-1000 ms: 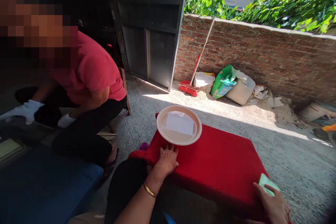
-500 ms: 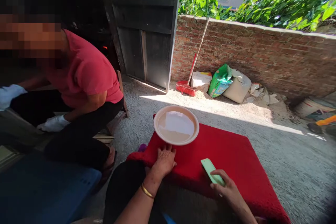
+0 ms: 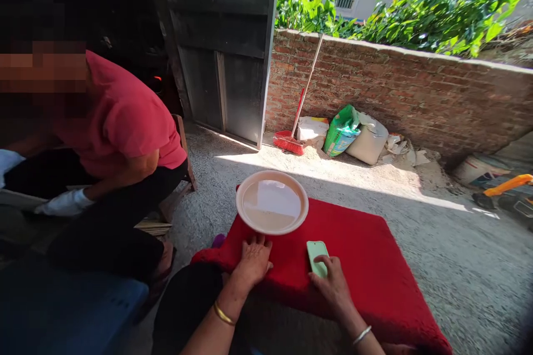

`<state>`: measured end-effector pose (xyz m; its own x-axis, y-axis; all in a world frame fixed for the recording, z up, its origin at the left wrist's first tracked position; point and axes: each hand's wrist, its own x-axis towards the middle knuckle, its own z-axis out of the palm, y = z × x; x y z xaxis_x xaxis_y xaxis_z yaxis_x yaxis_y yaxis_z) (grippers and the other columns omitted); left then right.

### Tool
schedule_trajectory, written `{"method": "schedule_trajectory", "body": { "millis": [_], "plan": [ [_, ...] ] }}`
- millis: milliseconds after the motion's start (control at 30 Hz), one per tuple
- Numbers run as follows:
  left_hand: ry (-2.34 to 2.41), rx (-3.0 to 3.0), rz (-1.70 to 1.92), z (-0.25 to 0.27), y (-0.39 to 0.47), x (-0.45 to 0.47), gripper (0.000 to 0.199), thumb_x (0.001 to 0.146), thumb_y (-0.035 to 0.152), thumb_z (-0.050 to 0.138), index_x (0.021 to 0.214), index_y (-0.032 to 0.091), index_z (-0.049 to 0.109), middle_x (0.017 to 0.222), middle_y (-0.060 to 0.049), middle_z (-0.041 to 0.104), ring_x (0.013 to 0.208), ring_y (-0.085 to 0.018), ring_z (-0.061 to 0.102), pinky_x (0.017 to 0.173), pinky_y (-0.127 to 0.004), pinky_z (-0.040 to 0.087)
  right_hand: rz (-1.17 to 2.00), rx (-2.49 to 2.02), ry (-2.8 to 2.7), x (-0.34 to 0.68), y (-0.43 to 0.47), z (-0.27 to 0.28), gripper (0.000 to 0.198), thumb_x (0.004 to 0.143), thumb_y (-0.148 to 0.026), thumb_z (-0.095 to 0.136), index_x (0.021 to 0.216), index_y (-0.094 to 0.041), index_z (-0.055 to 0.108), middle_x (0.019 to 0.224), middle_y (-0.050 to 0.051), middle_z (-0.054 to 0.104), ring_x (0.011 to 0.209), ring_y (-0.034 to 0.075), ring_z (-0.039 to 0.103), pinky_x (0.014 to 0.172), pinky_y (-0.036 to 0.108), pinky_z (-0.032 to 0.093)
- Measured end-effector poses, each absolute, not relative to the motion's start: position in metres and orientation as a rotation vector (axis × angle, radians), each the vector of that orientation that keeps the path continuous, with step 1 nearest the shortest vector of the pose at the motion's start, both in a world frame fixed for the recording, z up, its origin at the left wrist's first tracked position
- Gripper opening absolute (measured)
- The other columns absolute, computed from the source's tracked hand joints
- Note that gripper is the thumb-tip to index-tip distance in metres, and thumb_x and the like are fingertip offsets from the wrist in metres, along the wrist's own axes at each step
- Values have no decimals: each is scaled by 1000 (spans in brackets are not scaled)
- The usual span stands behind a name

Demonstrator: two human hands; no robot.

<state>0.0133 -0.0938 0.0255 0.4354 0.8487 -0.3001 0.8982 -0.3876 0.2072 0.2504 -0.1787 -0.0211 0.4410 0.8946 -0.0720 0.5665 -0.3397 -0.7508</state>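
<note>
My left hand (image 3: 255, 263) lies flat on the red cloth (image 3: 358, 255) with its fingers spread, just in front of a basin; its fingertips are close to the rim. The pale round basin (image 3: 272, 231) holds liquid with a bright reflection on it. To the right, my right hand (image 3: 333, 283) grips the near end of a pale green flat slab (image 3: 317, 252) with rounded corners, phone-like in shape, with a small dark spot near its far edge. The slab is over the red cloth; whether it touches the cloth I cannot tell.
A person in a red shirt (image 3: 133, 116) and white gloves sits at the left. A dark blue surface (image 3: 75, 305) lies at lower left. Beyond stand a dark door (image 3: 241, 83), a broom (image 3: 306, 89), a red dustpan (image 3: 283, 137), sacks (image 3: 368, 138) and a brick wall (image 3: 395, 89).
My right hand has brought the green slab left and away from me and turned it straighter. My left hand stays by the basin. The view has shifted slightly right.
</note>
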Motion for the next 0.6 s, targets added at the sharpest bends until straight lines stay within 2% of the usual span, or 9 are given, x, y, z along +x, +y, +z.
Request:
{"method": "schedule_trajectory", "body": {
  "millis": [133, 200, 267, 333, 467, 533, 600],
  "plan": [
    [1502, 2356, -209, 25, -94, 13, 54, 86, 31, 64, 139, 19, 57, 151, -18, 48, 137, -38, 46, 109, -57, 38, 1257, -1558, -1612, 211, -196, -12, 34, 48, -25, 70, 82, -24, 72, 95, 0, 60, 87, 20, 59, 73, 26, 45],
    [1503, 2357, -214, 28, -94, 14, 55, 86, 31, 64, 139, 19, 57, 150, -18, 49, 137, -38, 45, 109, -57, 39, 1343, -1552, -1481, 235, -207, -3, 34, 50, -28, 71, 83, -23, 70, 89, -2, 60, 78, 18, 57, 66, 26, 42],
    [1500, 2350, -224, 31, -95, 14, 55, 86, 31, 64, 139, 18, 57, 151, -19, 48, 138, -38, 45, 109, -56, 38, 1218, -1716, -1145, 280, -216, 6, 38, 52, -39, 73, 86, -23, 67, 76, -3, 58, 66, 17, 54, 60, 27, 40],
    [1499, 2330, -233, 34, -96, 15, 57, 86, 31, 65, 141, 18, 56, 153, -19, 46, 139, -37, 43, 111, -55, 37, 958, -1885, -767, 333, -226, 14, 46, 52, -49, 72, 89, -22, 65, 68, -3, 59, 64, 20, 56, 59, 30, 42],
    [1504, 2291, -234, 35, -97, 15, 59, 85, 30, 64, 143, 19, 54, 156, -18, 42, 142, -37, 40, 114, -56, 33, 507, -2182, -199, 412, -243, 30, 43, 56, -51, 66, 88, -23, 59, 61, 4, 61, 66, 29, 61, 56, 36, 44],
    [1506, 2289, -222, 33, -96, 15, 60, 85, 30, 64, 143, 18, 54, 156, -18, 42, 142, -37, 40, 115, -56, 32, 423, -2304, -145, 423, -240, 34, 36, 60, -50, 65, 85, -25, 56, 55, 3, 57, 63, 31, 60, 55, 38, 44],
    [1502, 2290, -215, 32, -96, 15, 61, 84, 30, 64, 143, 18, 54, 156, -19, 42, 142, -37, 40, 115, -56, 31, 349, -2389, -333, 411, -225, 34, 29, 63, -48, 62, 81, -26, 56, 54, 3, 54, 64, 32, 60, 61, 42, 47]
  ]
}}
